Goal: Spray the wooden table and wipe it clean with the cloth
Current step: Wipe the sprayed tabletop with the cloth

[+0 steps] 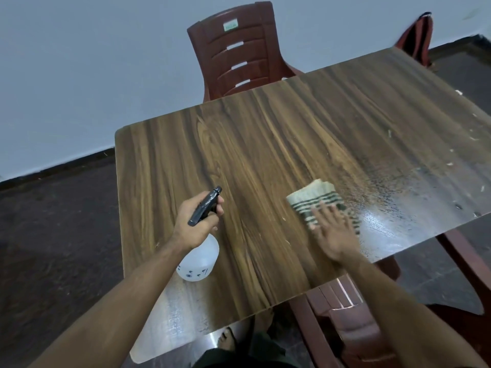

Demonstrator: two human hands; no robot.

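- Wood-grain desk (265, 144) lies under both my arms, wet and shiny along its right side, with pale crumbs near the right edge.
- My left hand (195, 221) has its fingers (220, 205) curled round the black trigger head of the white spray bottle (198, 264), held over the desk's near left part.
- My right hand (332, 235) lies flat, fingers straight, pressing the striped cloth (313, 196) against the desk beside the wet patch.
- Maroon plastic chair (239, 54) stands at the far side.
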